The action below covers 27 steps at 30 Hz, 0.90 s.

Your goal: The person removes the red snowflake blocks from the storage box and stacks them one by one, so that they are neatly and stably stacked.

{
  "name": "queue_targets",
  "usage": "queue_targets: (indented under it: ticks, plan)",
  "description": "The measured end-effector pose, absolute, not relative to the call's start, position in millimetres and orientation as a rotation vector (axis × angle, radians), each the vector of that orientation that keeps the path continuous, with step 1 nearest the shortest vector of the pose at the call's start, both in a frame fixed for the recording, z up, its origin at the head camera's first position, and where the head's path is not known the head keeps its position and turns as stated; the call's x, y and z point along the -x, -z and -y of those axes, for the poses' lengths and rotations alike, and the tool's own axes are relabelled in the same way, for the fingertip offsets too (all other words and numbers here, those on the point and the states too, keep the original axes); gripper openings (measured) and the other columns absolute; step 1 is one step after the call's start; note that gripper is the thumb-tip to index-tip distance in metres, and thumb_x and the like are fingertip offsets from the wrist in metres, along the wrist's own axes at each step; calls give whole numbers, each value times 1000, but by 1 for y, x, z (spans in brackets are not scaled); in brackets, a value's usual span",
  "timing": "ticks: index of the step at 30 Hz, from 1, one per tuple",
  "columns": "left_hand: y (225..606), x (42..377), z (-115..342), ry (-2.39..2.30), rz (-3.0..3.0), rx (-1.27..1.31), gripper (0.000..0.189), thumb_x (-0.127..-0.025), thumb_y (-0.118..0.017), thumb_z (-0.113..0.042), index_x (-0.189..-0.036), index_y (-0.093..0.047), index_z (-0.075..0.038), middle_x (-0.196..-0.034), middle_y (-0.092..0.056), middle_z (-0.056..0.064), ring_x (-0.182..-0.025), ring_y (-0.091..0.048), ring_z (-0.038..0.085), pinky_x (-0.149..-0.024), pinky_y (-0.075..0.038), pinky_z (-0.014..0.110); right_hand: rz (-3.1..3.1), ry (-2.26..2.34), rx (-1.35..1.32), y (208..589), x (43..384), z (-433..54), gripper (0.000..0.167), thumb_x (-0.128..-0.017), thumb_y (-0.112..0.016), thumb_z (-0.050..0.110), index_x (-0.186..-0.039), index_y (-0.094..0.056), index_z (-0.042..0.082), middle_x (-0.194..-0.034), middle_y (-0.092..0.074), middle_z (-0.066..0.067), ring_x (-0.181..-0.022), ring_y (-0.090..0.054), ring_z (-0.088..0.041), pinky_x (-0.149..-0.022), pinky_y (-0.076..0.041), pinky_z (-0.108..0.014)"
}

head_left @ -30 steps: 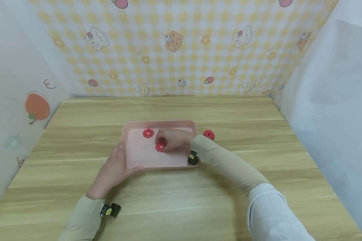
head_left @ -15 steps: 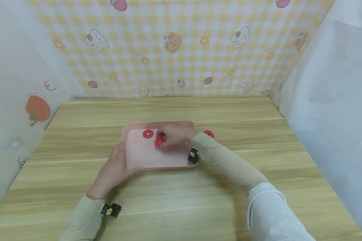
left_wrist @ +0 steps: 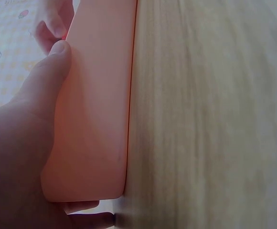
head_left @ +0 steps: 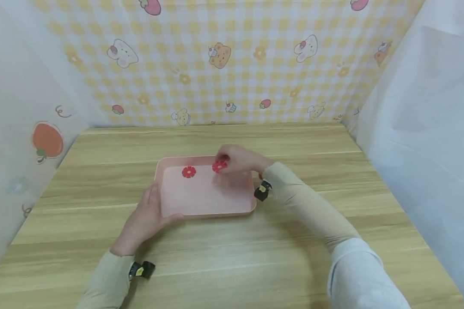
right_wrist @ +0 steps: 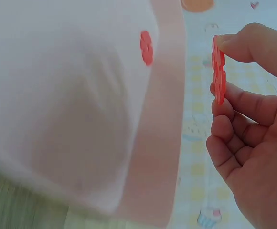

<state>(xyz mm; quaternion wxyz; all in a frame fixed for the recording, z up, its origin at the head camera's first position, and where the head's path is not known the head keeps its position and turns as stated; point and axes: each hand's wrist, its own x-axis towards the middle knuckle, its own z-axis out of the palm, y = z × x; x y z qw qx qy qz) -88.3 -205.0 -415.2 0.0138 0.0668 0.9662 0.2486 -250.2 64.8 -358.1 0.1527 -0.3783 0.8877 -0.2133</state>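
A red, notched flower-shaped plastic disc [head_left: 219, 166], a snowflake building piece by its look, is pinched between the thumb and fingers of my right hand [head_left: 240, 159]. That hand hovers above the far right part of a shallow pink tray [head_left: 201, 213]. Inside the tray, near its far wall, a second red disc [head_left: 188, 172] lies flat. My left hand [head_left: 145, 219] rests against the near left corner of the tray, fingers along the left wall and thumb [left_wrist: 57, 52] along the near rim. A third red disc [head_left: 261, 176] is almost hidden behind the right sleeve.
The tray sits on a wood-grain table [head_left: 224, 262]. A yellow checked cloth [head_left: 239, 86] with cartoon prints hangs behind it, and pale sheets [head_left: 421, 128] stand at both sides. Dark camera mounts [head_left: 262, 191] are strapped to both wrists.
My right hand has lifted the red disc off the tray floor and carried it up and right, toward the far wall. My left hand stays at the tray's corner.
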Motion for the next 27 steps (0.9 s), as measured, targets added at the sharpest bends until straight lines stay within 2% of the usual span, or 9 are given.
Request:
queue_targets:
  ticks: [12,18,27]
  plan:
    - [417,89,203,-758,-3013,-201,127,-71,-72,-64,-149,-4,8,-145,-26,33,-123,-43,48,-97,-43,60,-2658,654,951,354,249,-125,35,-82,-71,23,-112,-64,7,-107,-60,-3,-100,-56,-20,-92,-49,-35]
    - [417,88,204,-788,-3027,-234,123,-71,-74,-61,-148,-8,8,-142,-30,32,-120,-45,47,-95,-44,60,-2676,720,892,361,248,-152,38,-80,-74,23,-111,-63,4,-107,-61,-7,-102,-56,-23,-95,-49,-39]
    - [417,88,207,-782,-3045,-254,122,-71,-75,-59,-148,-9,9,-139,-31,33,-117,-47,47,-92,-47,60,-2741,681,842,375,244,-178,34,-81,-71,19,-108,-64,1,-105,-61,-11,-99,-56,-25,-91,-49,-41]
